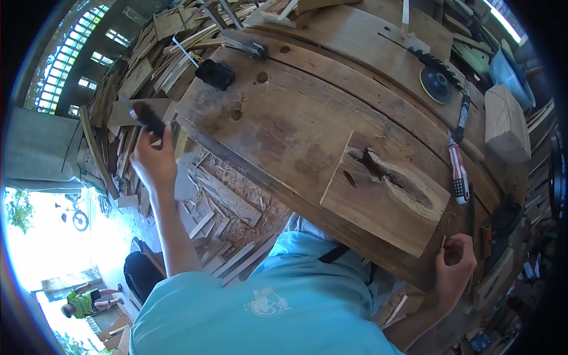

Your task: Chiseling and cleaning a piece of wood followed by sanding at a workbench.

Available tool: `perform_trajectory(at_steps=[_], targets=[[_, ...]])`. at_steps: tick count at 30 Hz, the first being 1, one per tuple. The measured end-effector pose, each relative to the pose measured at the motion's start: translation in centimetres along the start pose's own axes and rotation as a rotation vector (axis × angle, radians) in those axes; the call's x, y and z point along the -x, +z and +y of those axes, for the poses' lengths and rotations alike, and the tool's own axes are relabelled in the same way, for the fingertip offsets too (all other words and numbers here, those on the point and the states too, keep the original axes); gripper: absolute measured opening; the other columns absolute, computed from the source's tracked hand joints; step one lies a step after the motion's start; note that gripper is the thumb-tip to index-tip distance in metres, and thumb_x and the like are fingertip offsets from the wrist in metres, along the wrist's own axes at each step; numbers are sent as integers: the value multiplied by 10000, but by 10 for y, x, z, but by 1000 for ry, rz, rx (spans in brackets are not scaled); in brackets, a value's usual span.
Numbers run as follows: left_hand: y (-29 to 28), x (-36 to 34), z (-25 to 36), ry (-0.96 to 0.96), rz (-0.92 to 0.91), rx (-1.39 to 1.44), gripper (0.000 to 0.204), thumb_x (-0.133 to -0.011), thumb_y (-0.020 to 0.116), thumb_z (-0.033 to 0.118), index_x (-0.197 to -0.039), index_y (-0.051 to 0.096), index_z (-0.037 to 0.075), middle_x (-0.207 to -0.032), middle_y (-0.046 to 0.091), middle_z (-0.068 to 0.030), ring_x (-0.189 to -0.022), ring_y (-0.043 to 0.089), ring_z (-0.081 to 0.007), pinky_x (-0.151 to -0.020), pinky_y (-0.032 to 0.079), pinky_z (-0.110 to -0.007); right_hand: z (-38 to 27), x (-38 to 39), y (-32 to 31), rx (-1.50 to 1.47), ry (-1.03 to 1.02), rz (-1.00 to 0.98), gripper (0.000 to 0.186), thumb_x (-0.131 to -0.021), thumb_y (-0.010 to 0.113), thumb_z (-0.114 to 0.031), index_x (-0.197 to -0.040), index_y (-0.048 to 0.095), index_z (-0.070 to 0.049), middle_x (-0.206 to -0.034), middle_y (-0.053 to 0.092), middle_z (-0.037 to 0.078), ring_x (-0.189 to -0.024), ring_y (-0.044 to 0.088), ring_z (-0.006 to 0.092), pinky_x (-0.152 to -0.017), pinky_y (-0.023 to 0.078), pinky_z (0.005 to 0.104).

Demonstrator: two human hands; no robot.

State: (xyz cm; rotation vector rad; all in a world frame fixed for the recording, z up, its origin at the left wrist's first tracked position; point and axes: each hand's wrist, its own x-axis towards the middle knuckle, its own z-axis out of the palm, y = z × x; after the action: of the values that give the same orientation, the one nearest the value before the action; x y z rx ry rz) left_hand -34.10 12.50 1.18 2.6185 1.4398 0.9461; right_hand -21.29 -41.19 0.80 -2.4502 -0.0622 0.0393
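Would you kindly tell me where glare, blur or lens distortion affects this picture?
Head view: daylight washes out the opening at left; head view: the dark object in the left hand looks blurred, while the cracked board is clearer; head view: fisheye distortion bows the workbench, and the picture's corners fall to black.

Hands [155, 161] apart, left gripping black object [152, 123]; hollowed board [370, 207] on bench [278, 127].

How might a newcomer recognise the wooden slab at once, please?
On the wooden workbench, look near its front edge, left of the right hand. There lies a four-sided wooden slab, set apart from the workbench's surface by its long, ragged, dark hollow.
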Motion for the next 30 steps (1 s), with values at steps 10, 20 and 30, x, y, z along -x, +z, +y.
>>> perform_trajectory(at_steps=[10, 20, 30], targets=[[62, 43, 126, 46, -229, 959, 294, -864, 826, 274, -1008, 762, 26, -808, 755, -68, -676, 687, -102, -638, 525, -269, -7, 9, 11, 9, -35, 36, 362, -777, 653, 118, -1099, 566, -25, -801, 627, 75, -692, 640, 151, -657, 515, 296], [29, 7, 0, 102, -18, 157, 335, -883, 737, 362, -1000, 700, 50, -837, 744, -125, -758, 736, -310, -717, 576, -449, 3, 26, 18, 12, -67, 162, 381, -763, 660, 101, -1118, 592, -20, -825, 654, 94, -713, 661, 177, -680, 532, 313], [7, 38, -16, -61, -12, 672, 292, -882, 806, 269, -1022, 757, 18, -855, 768, -106, -712, 739, -165, -678, 570, -301, -5, 26, 7, 56, -65, 65, 298, -754, 663, 105, -1017, 576, -5, -823, 668, 123, -703, 676, 194, -658, 538, 321]])
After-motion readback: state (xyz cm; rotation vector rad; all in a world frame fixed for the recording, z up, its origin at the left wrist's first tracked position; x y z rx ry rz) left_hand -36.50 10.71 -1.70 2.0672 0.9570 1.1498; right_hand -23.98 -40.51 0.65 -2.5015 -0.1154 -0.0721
